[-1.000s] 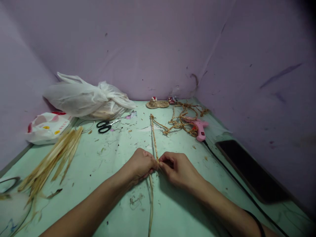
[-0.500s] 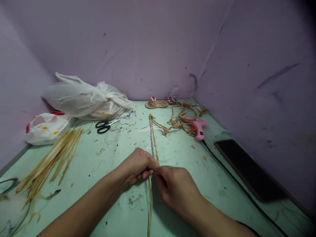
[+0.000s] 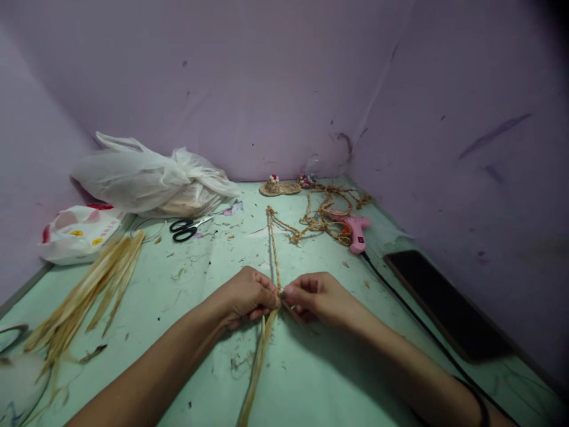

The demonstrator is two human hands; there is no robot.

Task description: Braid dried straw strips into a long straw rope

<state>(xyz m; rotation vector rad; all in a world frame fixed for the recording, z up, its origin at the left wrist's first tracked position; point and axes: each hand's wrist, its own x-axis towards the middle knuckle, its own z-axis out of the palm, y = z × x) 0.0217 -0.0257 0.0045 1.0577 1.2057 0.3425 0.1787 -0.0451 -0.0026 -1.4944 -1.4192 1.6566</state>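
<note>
Long braid behind the hands, loose strands in front of them

The left hand (image 3: 249, 296) has thumb and forefinger pressed together on the near end of a braided cord (image 3: 274, 255), its other fingers curled in. The right hand (image 3: 322, 296) is just beside it, thumb and forefinger nearly meeting and the rest loosely bent; it seems to pinch a strand drawn out to the side, though the tips are too small to be sure. The cord is in the middle of the worktop (image 3: 213, 373), running away from the hands in a fairly straight line, then turning sharply and trailing right into a tangled heap of braid (image 3: 316, 226) that lies against a pink glue gun (image 3: 358, 240).

Judging by that heap and the straight run, a good length is already plaited. What is unworked shows on the near side: pale loose strands (image 3: 256, 373) hanging from below the left hand toward the front edge. Well apart on the left lies a bundle of dry strips (image 3: 89, 290), flat and unplaited. The scissors (image 3: 192, 228) rest untouched beyond the hands. How much more length is wanted, the view does not tell
</note>
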